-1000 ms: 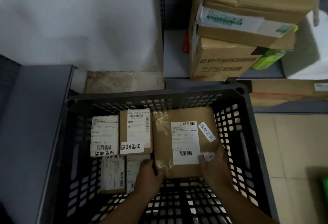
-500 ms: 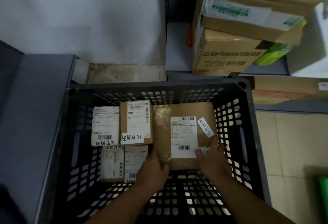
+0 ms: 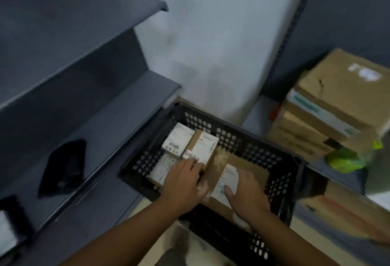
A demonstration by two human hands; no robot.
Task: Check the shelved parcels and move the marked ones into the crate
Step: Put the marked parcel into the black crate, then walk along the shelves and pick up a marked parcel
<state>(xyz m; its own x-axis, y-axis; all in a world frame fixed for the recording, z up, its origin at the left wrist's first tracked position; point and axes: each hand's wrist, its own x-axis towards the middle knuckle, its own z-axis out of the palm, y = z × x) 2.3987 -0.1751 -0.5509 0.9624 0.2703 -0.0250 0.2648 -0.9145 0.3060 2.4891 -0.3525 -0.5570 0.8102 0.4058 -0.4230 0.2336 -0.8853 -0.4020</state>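
A black slotted crate (image 3: 236,139) stands on the floor and holds several labelled parcels. The largest is a flat brown parcel (image 3: 251,166) with a white label, lying at the crate's right side. My right hand (image 3: 245,194) lies flat on its label, fingers straight. My left hand (image 3: 184,183) rests over that parcel's left edge, fingers loosely bent beside the small white-labelled boxes (image 3: 191,143). Whether the left hand grips anything is blurred.
Grey metal shelves (image 3: 101,107) rise at the left, with a black bag (image 3: 63,168) on the lower one. Stacked cardboard boxes (image 3: 337,105) and a green packet (image 3: 346,159) fill the shelf at the right. A white wall stands behind the crate.
The view has swung left and tilted, bringing the left shelves into sight. My right hand has shifted from the brown parcel's corner onto its label; my left hand stays at its left edge.
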